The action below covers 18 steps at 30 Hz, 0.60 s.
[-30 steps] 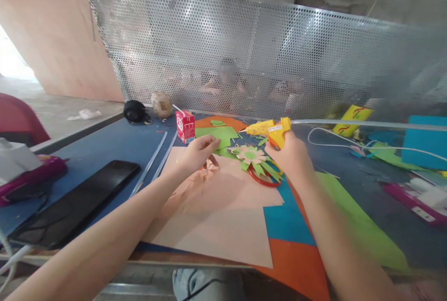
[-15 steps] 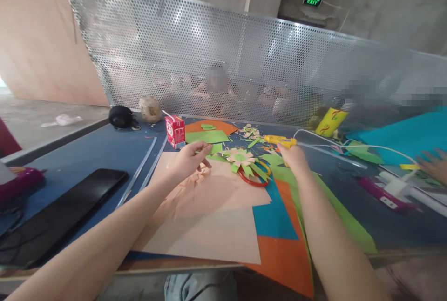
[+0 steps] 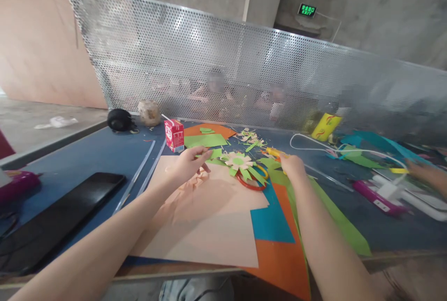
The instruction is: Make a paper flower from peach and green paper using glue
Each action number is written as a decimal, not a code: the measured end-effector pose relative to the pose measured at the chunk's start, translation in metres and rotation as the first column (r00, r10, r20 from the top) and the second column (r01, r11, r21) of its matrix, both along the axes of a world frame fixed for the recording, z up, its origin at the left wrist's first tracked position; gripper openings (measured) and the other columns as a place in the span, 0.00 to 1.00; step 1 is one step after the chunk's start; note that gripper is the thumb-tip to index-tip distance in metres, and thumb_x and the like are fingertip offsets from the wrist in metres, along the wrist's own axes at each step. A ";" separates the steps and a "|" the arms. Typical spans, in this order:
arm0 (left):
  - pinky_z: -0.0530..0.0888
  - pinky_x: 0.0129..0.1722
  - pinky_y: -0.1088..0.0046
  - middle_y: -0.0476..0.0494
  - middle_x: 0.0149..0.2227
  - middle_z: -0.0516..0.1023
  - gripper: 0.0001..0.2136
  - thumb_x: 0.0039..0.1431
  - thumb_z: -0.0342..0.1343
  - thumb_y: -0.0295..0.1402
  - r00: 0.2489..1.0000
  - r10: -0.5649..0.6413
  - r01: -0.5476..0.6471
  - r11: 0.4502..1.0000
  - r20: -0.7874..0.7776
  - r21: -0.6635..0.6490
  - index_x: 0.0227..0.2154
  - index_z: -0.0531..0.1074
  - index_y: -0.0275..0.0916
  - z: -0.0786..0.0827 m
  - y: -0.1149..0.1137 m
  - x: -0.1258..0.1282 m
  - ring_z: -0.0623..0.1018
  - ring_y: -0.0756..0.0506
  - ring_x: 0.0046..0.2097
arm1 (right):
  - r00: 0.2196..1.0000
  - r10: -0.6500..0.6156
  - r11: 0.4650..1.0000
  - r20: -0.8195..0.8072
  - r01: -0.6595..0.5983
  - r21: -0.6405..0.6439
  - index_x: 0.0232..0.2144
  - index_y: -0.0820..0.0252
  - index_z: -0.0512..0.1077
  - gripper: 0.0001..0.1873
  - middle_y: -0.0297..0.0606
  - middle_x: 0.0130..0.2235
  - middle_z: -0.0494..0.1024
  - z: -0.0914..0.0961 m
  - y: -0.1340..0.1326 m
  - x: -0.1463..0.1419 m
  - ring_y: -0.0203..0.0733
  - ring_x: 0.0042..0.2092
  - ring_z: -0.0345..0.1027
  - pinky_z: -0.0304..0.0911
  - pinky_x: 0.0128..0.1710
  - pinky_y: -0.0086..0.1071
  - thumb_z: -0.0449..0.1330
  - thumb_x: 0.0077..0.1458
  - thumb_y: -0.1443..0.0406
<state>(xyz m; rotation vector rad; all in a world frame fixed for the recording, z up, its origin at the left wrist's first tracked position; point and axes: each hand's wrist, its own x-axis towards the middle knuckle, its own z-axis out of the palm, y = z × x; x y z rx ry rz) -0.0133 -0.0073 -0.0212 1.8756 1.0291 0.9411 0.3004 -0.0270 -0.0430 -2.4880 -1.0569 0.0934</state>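
Observation:
My right hand (image 3: 292, 165) is wrapped round a yellow hot glue gun (image 3: 273, 152), its nozzle pointing left. My left hand (image 3: 191, 165) is closed in a pinch above the pale peach paper (image 3: 223, 240); whatever its fingertips hold is too small or hidden to make out. Between the hands lies a paper flower (image 3: 239, 160) with peach and green petals, partly covering scissors (image 3: 251, 184) with red and yellow handles. Beneath my left hand are cut peach strips (image 3: 188, 187).
A red drink carton (image 3: 173, 136) stands behind my left hand, near paper scraps (image 3: 249, 138). At left lies a black phone (image 3: 70, 217); at right, a purple power strip (image 3: 379, 198). Another person's hand (image 3: 428, 175) reaches in near a white cable. A perforated metal screen (image 3: 167, 50) borders the table.
My right hand has lowered slightly with the glue gun. My left hand stays nearly in place. At right, the blue sheet and the other person's hand have shifted.

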 end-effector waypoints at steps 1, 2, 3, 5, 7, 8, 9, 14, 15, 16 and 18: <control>0.63 0.16 0.81 0.50 0.17 0.70 0.13 0.51 0.46 0.44 1.000 0.001 -0.002 1.000 -0.009 -0.002 0.23 0.63 0.38 0.001 -0.001 0.000 0.73 0.51 0.20 | 1.000 -0.001 1.000 0.004 0.001 -0.006 0.40 0.74 0.68 0.26 0.58 0.39 0.72 0.001 -0.001 -0.001 0.52 0.42 0.67 0.61 0.35 0.34 0.44 0.52 0.56; 0.62 0.15 0.81 0.50 0.17 0.70 0.13 0.51 0.47 0.44 1.000 0.006 -0.006 1.000 -0.014 -0.005 0.24 0.63 0.38 0.002 -0.002 0.000 0.72 0.51 0.19 | 1.000 -0.007 1.000 0.008 0.007 -0.014 0.41 0.73 0.68 0.27 0.57 0.39 0.72 0.002 -0.002 -0.003 0.52 0.42 0.67 0.61 0.35 0.35 0.43 0.53 0.56; 0.61 0.14 0.81 0.50 0.17 0.70 0.13 0.51 0.47 0.43 1.000 0.010 -0.010 1.000 -0.017 -0.012 0.24 0.63 0.38 0.002 -0.002 0.000 0.72 0.51 0.19 | 1.000 -0.015 1.000 0.014 0.015 -0.025 0.41 0.72 0.68 0.27 0.57 0.39 0.72 0.004 -0.002 -0.005 0.52 0.42 0.67 0.61 0.35 0.36 0.43 0.53 0.55; 0.59 0.13 0.82 0.50 0.17 0.70 0.12 0.50 0.48 0.42 1.000 0.018 -0.018 0.999 -0.010 -0.035 0.24 0.64 0.38 0.004 -0.004 0.001 0.71 0.52 0.18 | 0.999 -0.036 0.998 0.032 0.037 -0.049 0.41 0.70 0.68 0.27 0.57 0.40 0.72 0.005 -0.002 -0.008 0.54 0.42 0.67 0.61 0.35 0.39 0.44 0.52 0.54; 0.59 0.13 0.82 0.50 0.17 0.70 0.11 0.50 0.48 0.41 1.000 0.022 -0.022 0.998 0.000 -0.057 0.25 0.64 0.38 0.005 -0.005 0.002 0.71 0.52 0.18 | 0.997 -0.054 0.996 0.055 0.058 -0.069 0.40 0.68 0.69 0.26 0.57 0.42 0.71 0.006 -0.001 -0.011 0.55 0.42 0.66 0.61 0.36 0.41 0.46 0.50 0.54; 0.60 0.14 0.82 0.50 0.17 0.70 0.11 0.50 0.48 0.41 1.000 0.022 -0.021 0.998 0.004 -0.060 0.25 0.65 0.38 0.005 -0.005 0.002 0.71 0.52 0.18 | 0.996 -0.059 0.995 0.066 0.064 -0.076 0.40 0.68 0.69 0.25 0.57 0.42 0.71 0.006 0.000 -0.013 0.55 0.43 0.66 0.61 0.36 0.41 0.47 0.50 0.54; 0.60 0.14 0.82 0.50 0.17 0.70 0.11 0.50 0.48 0.41 1.000 0.023 -0.022 0.998 0.005 -0.058 0.25 0.65 0.38 0.005 -0.005 0.002 0.71 0.52 0.18 | 0.995 -0.062 0.994 0.076 0.069 -0.083 0.39 0.68 0.70 0.25 0.57 0.42 0.71 0.006 0.001 -0.013 0.55 0.43 0.66 0.61 0.36 0.41 0.48 0.49 0.54; 0.59 0.13 0.82 0.50 0.18 0.70 0.12 0.50 0.48 0.42 1.000 0.025 -0.025 0.999 -0.006 -0.047 0.26 0.65 0.38 0.004 -0.005 0.002 0.71 0.52 0.18 | 0.992 -0.071 0.991 0.100 0.081 -0.103 0.38 0.68 0.70 0.21 0.55 0.40 0.72 0.007 0.002 -0.014 0.56 0.42 0.66 0.61 0.36 0.42 0.49 0.49 0.58; 0.58 0.12 0.82 0.50 0.18 0.70 0.12 0.50 0.48 0.42 1.000 0.021 -0.021 0.999 -0.007 -0.046 0.26 0.65 0.38 0.004 -0.005 0.002 0.71 0.52 0.18 | 0.992 -0.073 0.991 0.104 0.084 -0.101 0.37 0.69 0.70 0.20 0.55 0.40 0.72 0.008 0.001 -0.014 0.56 0.42 0.66 0.60 0.36 0.42 0.49 0.49 0.58; 0.58 0.12 0.82 0.50 0.18 0.70 0.12 0.50 0.48 0.43 1.000 0.017 -0.017 0.999 -0.007 -0.044 0.26 0.65 0.38 0.004 -0.005 0.002 0.71 0.52 0.18 | 0.991 -0.077 0.992 0.111 0.088 -0.094 0.37 0.69 0.70 0.20 0.56 0.40 0.71 0.009 0.000 -0.014 0.57 0.42 0.65 0.60 0.36 0.43 0.49 0.49 0.59; 0.59 0.13 0.82 0.50 0.18 0.69 0.12 0.50 0.48 0.43 1.000 0.013 -0.014 0.999 -0.008 -0.041 0.26 0.65 0.38 0.003 -0.004 0.002 0.72 0.52 0.19 | 0.986 -0.083 0.994 0.145 0.092 -0.059 0.39 0.72 0.68 0.21 0.59 0.41 0.69 0.013 -0.004 -0.017 0.60 0.44 0.63 0.59 0.36 0.45 0.49 0.49 0.59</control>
